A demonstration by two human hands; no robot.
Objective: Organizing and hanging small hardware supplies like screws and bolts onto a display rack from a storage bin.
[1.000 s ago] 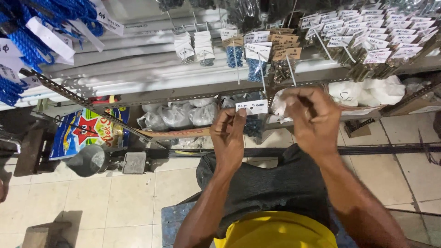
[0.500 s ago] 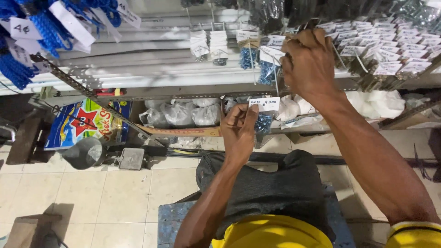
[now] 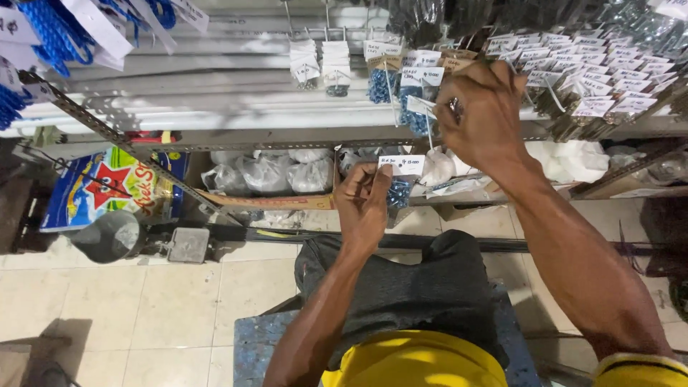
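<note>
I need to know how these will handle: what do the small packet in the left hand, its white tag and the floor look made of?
The packet looks like thin clear plastic, glossy, with small blue pieces showing through. Its tag looks like matte white paper or card with handwriting. The left hand pinches it. The floor looks like pale glazed tile, with grout lines.

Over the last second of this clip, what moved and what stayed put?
The right hand left the small bag with a white tag, where it had been working beside the left hand, and rose to the hanging tagged packets, its fingers closed around something small there. The left hand kept its pinch on the tagged bag, at the same height. The grey pot on the floor did not move.
</note>
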